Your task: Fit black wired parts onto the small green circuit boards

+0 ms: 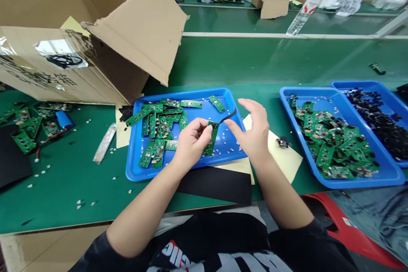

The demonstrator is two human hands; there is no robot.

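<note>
Over the blue tray in front of me, my left hand pinches a green circuit board, held upright. A short black strip, perhaps a cable or tape, sticks out from the board's top edge towards the right. My right hand is beside it with thumb and fingers spread; the thumb tip is close to the strip, and I cannot tell whether it touches. Several more circuit boards lie in the tray's left half, with one board alone near the back right. Small white bits are scattered on the tray floor.
At the right, a second blue tray holds a heap of circuit boards, and another tray holds small black parts. A large cardboard box stands at the back left. A water bottle stands on the ledge. Black sheet lies in front.
</note>
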